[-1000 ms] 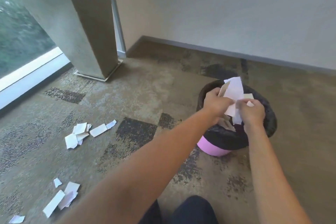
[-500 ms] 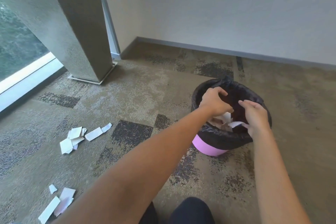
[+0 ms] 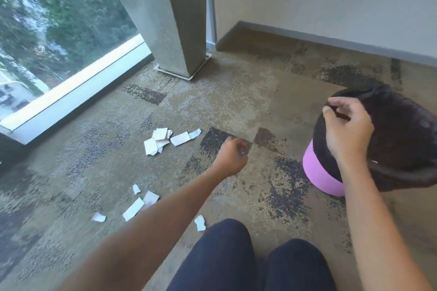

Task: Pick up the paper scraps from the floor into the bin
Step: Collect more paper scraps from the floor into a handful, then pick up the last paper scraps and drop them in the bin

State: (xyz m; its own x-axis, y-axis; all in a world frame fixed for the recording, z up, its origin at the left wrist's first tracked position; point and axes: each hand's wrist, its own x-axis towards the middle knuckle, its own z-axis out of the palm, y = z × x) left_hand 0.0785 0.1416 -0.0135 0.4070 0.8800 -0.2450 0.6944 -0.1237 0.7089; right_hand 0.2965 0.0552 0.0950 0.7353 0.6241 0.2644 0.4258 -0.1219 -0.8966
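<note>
left hand (image 3: 233, 156) seemingly empty, paper scraps (image 3: 163, 138) beyond

Bare carpet (image 3: 236, 106) lies open between the left hand (image 3: 233, 157) and the paper scraps (image 3: 163, 140) ahead-left; the bin (image 3: 321, 172) stands to its right.
</note>
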